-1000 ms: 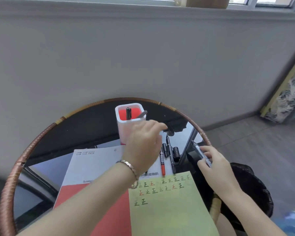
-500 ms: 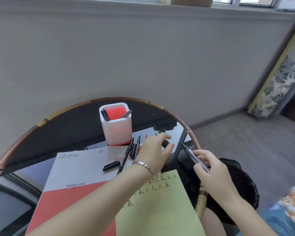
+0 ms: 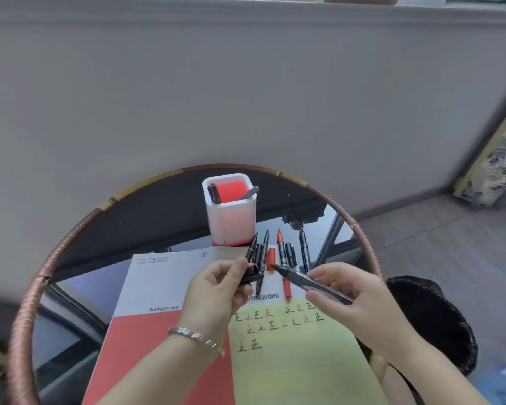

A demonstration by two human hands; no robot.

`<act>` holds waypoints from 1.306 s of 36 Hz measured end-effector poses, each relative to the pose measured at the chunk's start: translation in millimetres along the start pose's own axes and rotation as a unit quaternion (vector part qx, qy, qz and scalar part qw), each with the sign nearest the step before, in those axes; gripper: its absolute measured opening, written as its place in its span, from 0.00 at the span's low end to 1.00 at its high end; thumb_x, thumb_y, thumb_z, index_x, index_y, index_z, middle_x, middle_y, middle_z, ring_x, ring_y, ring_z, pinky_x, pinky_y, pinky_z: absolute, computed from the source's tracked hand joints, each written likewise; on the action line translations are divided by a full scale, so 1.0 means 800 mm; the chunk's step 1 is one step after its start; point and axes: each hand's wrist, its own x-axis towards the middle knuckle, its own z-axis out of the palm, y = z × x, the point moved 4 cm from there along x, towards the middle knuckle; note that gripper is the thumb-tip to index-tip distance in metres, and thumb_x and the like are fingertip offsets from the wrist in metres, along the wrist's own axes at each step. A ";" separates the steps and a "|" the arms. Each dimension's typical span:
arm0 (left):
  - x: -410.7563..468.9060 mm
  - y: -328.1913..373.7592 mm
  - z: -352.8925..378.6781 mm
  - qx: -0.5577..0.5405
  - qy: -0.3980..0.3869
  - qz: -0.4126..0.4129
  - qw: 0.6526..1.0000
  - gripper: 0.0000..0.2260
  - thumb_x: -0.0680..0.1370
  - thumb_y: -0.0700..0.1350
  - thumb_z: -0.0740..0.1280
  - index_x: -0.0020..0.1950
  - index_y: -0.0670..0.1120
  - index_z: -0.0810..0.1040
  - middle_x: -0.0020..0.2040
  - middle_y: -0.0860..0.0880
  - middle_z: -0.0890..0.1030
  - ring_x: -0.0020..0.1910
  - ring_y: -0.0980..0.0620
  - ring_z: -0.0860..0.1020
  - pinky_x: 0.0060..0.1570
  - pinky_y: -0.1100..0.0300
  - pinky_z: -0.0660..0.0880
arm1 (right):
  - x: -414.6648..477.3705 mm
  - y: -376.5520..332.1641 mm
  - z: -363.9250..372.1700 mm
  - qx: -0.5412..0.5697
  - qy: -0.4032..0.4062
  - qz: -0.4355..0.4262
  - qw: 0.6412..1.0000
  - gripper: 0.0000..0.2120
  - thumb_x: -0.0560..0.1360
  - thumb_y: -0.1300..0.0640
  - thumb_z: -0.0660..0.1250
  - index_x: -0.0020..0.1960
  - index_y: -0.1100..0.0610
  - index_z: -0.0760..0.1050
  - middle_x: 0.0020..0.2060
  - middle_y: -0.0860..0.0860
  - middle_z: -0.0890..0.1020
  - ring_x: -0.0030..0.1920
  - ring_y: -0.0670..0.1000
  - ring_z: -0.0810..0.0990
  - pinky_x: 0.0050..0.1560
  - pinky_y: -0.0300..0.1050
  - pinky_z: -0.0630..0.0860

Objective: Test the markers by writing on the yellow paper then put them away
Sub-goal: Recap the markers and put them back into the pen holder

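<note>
Head view: the black marker with no cap [image 3: 313, 283] is in the right hand [image 3: 354, 299], fingers curled round it, near the top edge of the yellow paper sheet [image 3: 298, 369]. The left hand [image 3: 216, 290] pinches a small black cap [image 3: 250, 273] close to its tip. Loose markers [image 3: 304, 252] lie by the white square cup [image 3: 231, 220] on the round glass surface [image 3: 79, 287].

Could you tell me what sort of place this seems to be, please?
Probably a home corner beside a window: a round rattan-rimmed glass table stands against a grey wall below a window ledge, with a tiled floor at right.
</note>
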 end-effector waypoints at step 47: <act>-0.023 0.031 0.004 0.306 -0.164 0.270 0.898 0.15 0.73 0.56 0.54 0.43 0.45 0.68 0.26 0.55 0.75 0.28 0.53 0.71 0.34 0.55 0.70 | 0.002 -0.034 0.042 0.049 -0.044 0.003 0.998 0.05 0.67 0.59 0.74 0.39 0.51 0.81 0.32 0.48 0.84 0.27 0.43 0.78 0.29 0.39 0.75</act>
